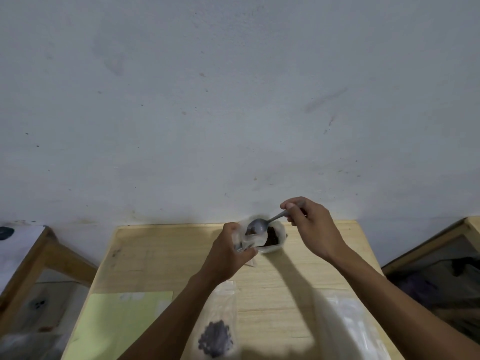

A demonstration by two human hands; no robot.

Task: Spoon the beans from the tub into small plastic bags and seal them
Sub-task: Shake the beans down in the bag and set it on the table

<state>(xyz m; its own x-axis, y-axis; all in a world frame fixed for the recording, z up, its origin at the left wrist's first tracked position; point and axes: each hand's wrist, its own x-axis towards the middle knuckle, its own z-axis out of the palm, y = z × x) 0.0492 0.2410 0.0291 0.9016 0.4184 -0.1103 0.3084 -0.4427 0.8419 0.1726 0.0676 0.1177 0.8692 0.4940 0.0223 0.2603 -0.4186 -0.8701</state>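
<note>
The dark brown beans (pixel 272 236) sit in the small white plastic tub (pixel 279 246) at the table's far edge, and you hold the small clear plastic bag (pixel 246 240) right beside it, probably so spills fall short. Your left hand (pixel 230 252) curls round the bag's neck, mouth up. Your right hand (pixel 309 224) pinches the grey metal spoon (pixel 257 226) by its handle, the bowl over the mouth, clear of your fingers.

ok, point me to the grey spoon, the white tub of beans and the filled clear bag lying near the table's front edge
grey plastic spoon (pixel 257 226): head view, on its bowl.
white tub of dark beans (pixel 273 236): head view, on the beans inside.
filled clear plastic bag (pixel 215 339): head view, on the dark bean cluster.
</note>
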